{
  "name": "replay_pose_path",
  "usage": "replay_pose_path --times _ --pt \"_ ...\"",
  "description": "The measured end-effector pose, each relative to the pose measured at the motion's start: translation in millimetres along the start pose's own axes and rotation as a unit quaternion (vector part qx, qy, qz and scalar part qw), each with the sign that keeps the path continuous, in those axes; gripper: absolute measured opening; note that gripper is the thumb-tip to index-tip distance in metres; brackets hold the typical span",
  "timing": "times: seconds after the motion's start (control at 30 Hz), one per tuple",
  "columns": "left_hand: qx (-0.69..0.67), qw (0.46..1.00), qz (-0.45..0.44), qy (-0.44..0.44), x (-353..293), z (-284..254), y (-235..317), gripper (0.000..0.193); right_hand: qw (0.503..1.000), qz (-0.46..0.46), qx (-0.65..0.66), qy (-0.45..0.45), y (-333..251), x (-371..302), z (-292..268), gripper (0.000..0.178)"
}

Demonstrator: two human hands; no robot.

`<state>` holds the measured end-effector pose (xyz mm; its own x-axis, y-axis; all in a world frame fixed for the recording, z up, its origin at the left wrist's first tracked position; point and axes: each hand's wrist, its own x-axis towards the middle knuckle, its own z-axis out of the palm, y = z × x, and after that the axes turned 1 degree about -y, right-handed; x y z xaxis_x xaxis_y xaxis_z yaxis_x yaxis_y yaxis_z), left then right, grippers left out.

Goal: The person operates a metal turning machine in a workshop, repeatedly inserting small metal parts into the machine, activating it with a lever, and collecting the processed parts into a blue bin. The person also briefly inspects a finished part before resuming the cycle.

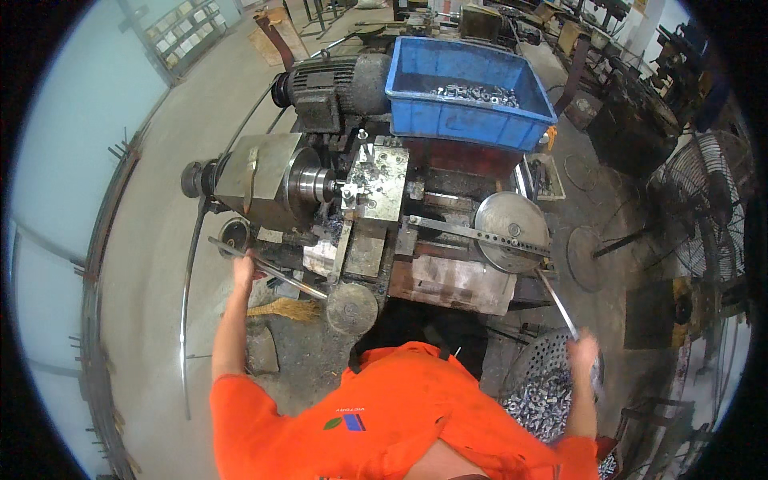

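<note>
My left hand (pixel 244 270) is closed round a long metal lever (pixel 294 282), which slants down to a round disc (pixel 352 309) at the front of a small lathe. At the right, my right hand (pixel 583 352) is wrapped round a metal handle bar (pixel 558 306). That bar runs up to the large round plate (pixel 512 228) on the lathe's right end. Between my arms sit the lathe's chuck (pixel 308 182) and a metal tool block (pixel 376 182) smeared with chips. Any workpiece at the chuck is too small to make out.
Behind the tool block stands a blue bin (pixel 472 104) holding small metal parts. An electric motor (pixel 332 90) sits to its left. A perforated basket of metal parts (pixel 544 396) is beside my right forearm. A fan (pixel 712 204) stands at far right; a straw broom (pixel 288 309) lies below my left hand.
</note>
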<state>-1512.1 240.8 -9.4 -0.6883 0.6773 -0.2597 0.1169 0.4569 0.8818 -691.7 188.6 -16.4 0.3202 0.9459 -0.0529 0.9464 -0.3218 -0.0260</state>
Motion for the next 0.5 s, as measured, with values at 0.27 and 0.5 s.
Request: replay_pose_path --times 0.27,0.5 --pt "-0.147 0.987 -0.031 -0.051 -5 -12 -13 0.037 0.973 -0.004 -0.006 0.229 -73 76 -24 0.068" --pt "0.502 0.836 0.201 -0.095 25 -2 -110 0.048 0.951 -0.124 0.237 0.158 -143 -12 0 0.057"
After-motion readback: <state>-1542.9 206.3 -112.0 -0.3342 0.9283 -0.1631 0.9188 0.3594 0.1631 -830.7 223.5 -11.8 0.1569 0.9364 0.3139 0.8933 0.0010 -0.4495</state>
